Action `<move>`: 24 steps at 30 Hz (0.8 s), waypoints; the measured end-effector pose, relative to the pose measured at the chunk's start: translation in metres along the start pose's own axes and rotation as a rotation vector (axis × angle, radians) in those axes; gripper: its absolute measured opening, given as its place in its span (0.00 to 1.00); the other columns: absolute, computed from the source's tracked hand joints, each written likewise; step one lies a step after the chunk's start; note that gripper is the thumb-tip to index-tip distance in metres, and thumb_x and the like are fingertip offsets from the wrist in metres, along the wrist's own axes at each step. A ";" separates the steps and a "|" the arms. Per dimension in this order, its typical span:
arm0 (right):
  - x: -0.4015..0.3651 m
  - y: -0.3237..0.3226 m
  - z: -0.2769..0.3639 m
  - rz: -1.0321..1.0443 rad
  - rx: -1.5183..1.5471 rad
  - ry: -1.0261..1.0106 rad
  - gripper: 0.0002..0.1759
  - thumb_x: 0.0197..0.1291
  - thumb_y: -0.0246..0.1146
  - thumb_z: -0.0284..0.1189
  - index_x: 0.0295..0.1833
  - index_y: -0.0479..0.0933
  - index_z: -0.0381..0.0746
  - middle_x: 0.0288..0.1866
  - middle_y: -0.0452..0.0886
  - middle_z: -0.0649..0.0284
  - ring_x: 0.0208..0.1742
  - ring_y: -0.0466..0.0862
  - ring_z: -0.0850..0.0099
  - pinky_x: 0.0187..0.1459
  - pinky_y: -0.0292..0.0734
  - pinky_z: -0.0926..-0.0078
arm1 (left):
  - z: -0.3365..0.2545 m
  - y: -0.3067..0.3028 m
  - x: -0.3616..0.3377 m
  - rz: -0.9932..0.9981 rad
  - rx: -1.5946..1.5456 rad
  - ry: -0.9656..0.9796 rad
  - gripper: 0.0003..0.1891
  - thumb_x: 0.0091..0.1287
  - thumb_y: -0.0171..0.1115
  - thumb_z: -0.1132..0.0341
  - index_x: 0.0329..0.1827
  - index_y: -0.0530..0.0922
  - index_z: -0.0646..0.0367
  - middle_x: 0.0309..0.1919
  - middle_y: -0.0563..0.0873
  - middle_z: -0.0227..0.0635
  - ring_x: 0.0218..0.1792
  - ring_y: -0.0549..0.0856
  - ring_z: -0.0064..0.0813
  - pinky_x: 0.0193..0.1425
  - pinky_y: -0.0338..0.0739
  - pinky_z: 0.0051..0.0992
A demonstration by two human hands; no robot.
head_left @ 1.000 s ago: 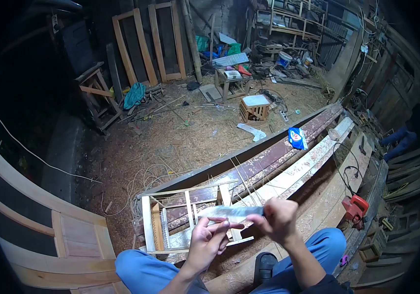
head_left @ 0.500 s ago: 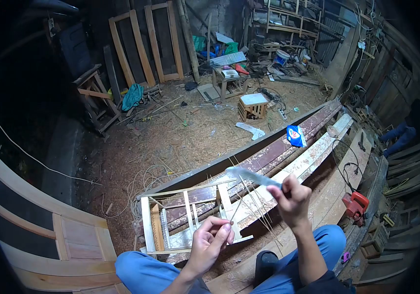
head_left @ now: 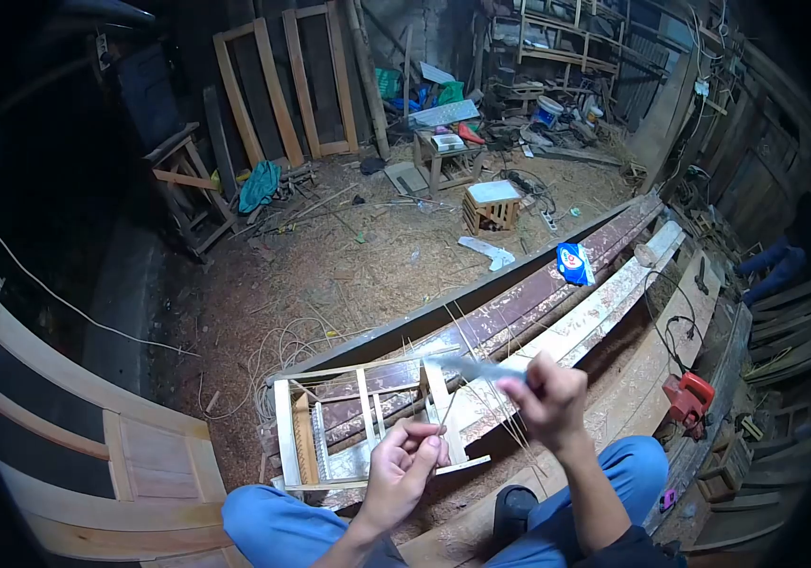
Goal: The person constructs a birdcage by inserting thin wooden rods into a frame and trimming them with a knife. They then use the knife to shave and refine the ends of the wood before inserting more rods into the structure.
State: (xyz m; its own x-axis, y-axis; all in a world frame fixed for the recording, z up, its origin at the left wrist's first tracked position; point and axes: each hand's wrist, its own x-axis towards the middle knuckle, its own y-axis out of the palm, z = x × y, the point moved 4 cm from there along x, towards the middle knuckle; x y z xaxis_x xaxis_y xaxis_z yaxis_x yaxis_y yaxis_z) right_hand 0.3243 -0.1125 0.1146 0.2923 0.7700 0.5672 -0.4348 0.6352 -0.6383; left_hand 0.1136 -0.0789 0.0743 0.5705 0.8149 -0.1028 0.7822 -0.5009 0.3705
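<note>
My left hand (head_left: pixel 405 470) pinches a thin stick (head_left: pixel 449 409) between thumb and fingertips, its upper end pointing up and away. My right hand (head_left: pixel 554 405) is closed around the handle of a knife (head_left: pixel 470 367), whose blurred blade reaches left, close over the stick's upper end. Just beyond my left hand lies a small wooden frame (head_left: pixel 282 431) with slats across it. Several more thin sticks (head_left: pixel 513 422) lie across the planks below my right hand.
Long planks (head_left: pixel 604 301) run away to the right, with a blue packet (head_left: pixel 572 263) on them. A red power tool (head_left: pixel 687 398) with a black cord sits at right. A large wooden panel (head_left: pixel 155 459) stands at left. Another person's legs (head_left: pixel 773 270) show at far right.
My right hand and the knife have moved left and slightly down, bringing the blade nearer the stick's upper end. My left hand stays nearly still, pinching the stick.
</note>
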 end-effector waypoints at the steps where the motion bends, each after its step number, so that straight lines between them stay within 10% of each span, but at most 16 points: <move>1: 0.004 -0.005 -0.008 -0.045 0.015 0.097 0.27 0.57 0.75 0.45 0.24 0.66 0.41 0.12 0.67 0.63 0.13 0.73 0.66 0.17 0.65 0.68 | 0.000 -0.001 0.000 0.009 -0.005 0.012 0.07 0.76 0.57 0.70 0.52 0.74 0.62 0.32 0.82 0.34 0.24 0.72 0.11 0.26 0.65 0.14; 14: -0.008 0.004 0.038 0.107 0.050 -0.281 0.29 0.50 0.76 0.52 0.20 0.69 0.44 0.13 0.70 0.67 0.13 0.74 0.68 0.18 0.67 0.71 | 0.000 -0.005 -0.008 0.038 0.185 0.108 0.08 0.73 0.58 0.75 0.51 0.80 0.70 0.37 0.87 0.35 0.39 0.85 0.20 0.44 0.78 0.20; 24: -0.009 -0.022 -0.011 -0.146 0.163 -0.003 0.31 0.55 0.74 0.51 0.22 0.65 0.41 0.11 0.63 0.64 0.11 0.69 0.66 0.16 0.62 0.70 | -0.005 0.002 -0.002 -0.009 -0.032 0.088 0.07 0.75 0.58 0.69 0.50 0.76 0.64 0.29 0.82 0.33 0.23 0.72 0.11 0.25 0.63 0.14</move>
State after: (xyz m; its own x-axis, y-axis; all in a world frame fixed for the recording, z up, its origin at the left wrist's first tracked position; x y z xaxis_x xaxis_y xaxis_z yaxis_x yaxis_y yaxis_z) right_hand 0.3410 -0.1324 0.1178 0.3599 0.6705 0.6488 -0.5198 0.7216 -0.4573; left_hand 0.1134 -0.0799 0.0797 0.5383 0.8424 -0.0248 0.7777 -0.4852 0.3997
